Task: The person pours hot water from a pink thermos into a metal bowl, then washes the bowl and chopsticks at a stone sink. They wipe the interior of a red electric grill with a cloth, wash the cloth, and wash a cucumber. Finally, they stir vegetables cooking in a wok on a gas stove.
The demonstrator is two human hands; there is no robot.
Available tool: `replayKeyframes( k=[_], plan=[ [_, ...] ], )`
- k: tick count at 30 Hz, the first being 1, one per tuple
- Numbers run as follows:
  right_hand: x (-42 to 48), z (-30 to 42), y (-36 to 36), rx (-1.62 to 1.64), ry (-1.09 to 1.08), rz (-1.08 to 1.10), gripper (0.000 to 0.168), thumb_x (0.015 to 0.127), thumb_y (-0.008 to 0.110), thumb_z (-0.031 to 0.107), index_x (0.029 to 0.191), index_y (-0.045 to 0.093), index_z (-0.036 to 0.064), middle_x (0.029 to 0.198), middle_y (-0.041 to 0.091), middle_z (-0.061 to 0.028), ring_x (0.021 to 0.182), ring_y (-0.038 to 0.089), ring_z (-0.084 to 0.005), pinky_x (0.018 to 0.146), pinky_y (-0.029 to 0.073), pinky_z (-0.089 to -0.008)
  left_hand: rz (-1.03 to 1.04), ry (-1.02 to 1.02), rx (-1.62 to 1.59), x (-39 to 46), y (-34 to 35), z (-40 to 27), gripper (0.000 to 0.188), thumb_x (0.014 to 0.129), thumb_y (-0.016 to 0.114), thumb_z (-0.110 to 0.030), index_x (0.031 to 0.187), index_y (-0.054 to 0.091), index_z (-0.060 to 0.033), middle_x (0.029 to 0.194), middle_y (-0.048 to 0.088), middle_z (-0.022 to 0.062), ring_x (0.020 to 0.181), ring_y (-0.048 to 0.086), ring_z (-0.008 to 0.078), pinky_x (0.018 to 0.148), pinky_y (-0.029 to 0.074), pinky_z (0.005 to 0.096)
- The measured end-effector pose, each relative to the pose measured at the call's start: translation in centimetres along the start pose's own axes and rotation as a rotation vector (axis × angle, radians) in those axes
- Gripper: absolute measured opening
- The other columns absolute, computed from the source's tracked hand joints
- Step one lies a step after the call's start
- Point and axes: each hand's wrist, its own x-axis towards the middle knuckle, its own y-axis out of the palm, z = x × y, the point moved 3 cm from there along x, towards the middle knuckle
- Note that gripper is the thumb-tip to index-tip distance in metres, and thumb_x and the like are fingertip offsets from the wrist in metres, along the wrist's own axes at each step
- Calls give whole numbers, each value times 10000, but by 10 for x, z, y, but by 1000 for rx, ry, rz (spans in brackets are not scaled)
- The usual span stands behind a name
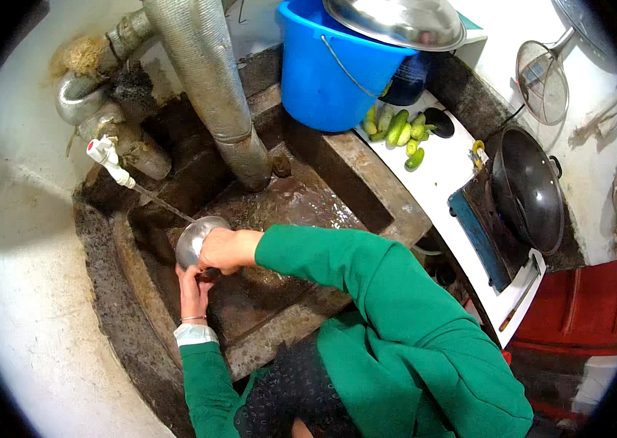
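A round, shiny metal bowl (192, 241) is tilted over a dark stone sink basin (264, 339). From below, my left hand (194, 284) grips its lower rim. My right hand (225, 251) reaches to the bowl from the right, fingers curled at or inside its rim; whether it holds anything else is hidden. A white plastic tap (108, 159) with a red mark pours a stream of water onto the bowl's upper edge. Wet patches glisten on the basin floor.
Foil-wrapped pipes (204, 82) run down into the basin. Behind it stand a blue bucket (330, 76) and a metal lid (401, 22). Several cucumbers (398, 129) lie on the white counter (440, 180), near a wok (527, 189) on a stove (478, 235) and a knife (519, 304).
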Motion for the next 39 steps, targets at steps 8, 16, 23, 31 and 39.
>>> replayKeyframes(
  k=[8,16,23,31,39],
  plan=[
    [-18,-42,-41,217,126,-111,375,598,757,139,955,644,115,857,661,-113,852,643,-315,714,504,-438,158,558,1047,-15,14,-16,220,759,739,-116,720,550,-10,760,608,26,789,572,198,1024,346,378],
    [-20,13,-16,451,-20,-662,359,742,716,295,988,595,64,1044,600,-109,978,534,-325,847,445,-435,103,281,-29,-3,26,0,194,932,496,-61,1102,574,-11,1070,608,29,912,578,114,774,474,275],
    [-28,-60,-25,1200,517,-601,374,819,665,270,1083,614,10,1099,625,-144,1074,560,-325,935,447,-402,208,319,-96,-45,51,-25,239,874,589,0,1112,560,-4,969,622,9,820,551,81,735,432,224],
    [-13,-7,-43,477,152,-817,369,793,653,350,978,624,31,1010,628,-154,1083,540,-361,908,455,-432,216,220,82,-50,45,-24,314,839,537,42,1152,542,20,1108,603,83,955,584,140,813,465,264],
    [-23,-19,11,1273,455,-969,435,863,648,338,1113,499,16,1110,539,-104,1036,500,-194,901,422,-351,9,397,-549,-11,-10,-23,474,946,527,-125,1375,374,8,1292,505,142,1188,491,262,1039,376,371]
  ],
)
